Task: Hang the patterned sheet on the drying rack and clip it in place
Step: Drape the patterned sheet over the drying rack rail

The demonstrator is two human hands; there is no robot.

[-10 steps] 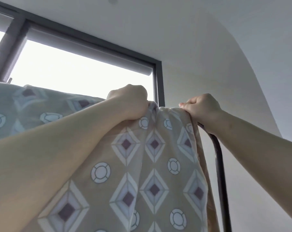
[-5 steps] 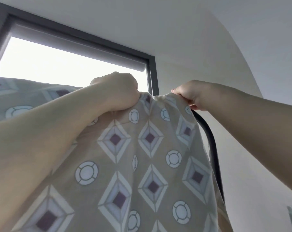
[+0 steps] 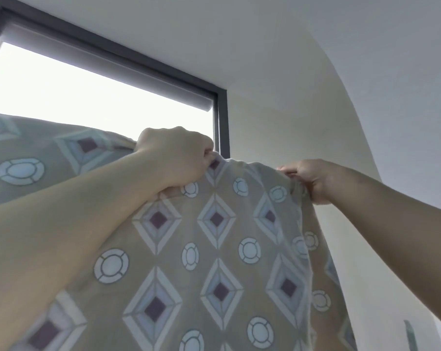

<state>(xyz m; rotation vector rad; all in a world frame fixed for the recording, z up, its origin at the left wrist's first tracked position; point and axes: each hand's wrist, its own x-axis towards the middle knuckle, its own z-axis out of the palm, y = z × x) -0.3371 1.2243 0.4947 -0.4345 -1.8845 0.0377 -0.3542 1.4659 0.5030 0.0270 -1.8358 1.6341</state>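
Note:
The patterned sheet (image 3: 214, 249), tan with blue diamonds and white rings, hangs down in front of me and fills the lower view. My left hand (image 3: 174, 158) grips its top fold, fingers curled over the cloth. Further right, my right hand (image 3: 308, 178) pinches the sheet's upper right corner. The drying rack's bar is hidden under the cloth, and no clip is visible.
A dark-framed window (image 3: 222, 117) with a bright pane sits behind the sheet's top edge. A white wall (image 3: 303, 110) and ceiling rise beyond. A thin green-grey strip (image 3: 410, 335) shows at the lower right edge.
My right hand has pulled the sheet's corner further right, spreading the top edge. The rack's dark bar, seen beside the cloth earlier, is now covered. The view tilted up slightly.

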